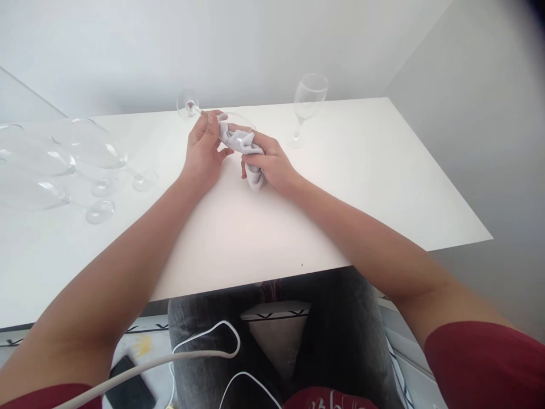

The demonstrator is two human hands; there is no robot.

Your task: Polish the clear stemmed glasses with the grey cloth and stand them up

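Holding entry, white desk, far middle.

Item 1: wine glass, clear and stemmed, carried on its side just above the desk top near the far edge. Its foot points to the far left and its bowl towards the right. The left hand pinches the stem close to the foot, which seems meant to steady the glass and leave the bowl free.

Item 2: cloth, pale grey and bunched. The right hand is closed round it and presses it against the bowl. This probably keeps bare fingers off the glass surface.

Item 3: second wine glass, upright on its foot at the far edge, right of the hands and apart from them.

Item 4: three or so glasses lying on their sides along the left edge, bowls to the left and feet towards the middle. They are kept separate from the upright one.

Item 5: white cable looping across the lap below the near edge.
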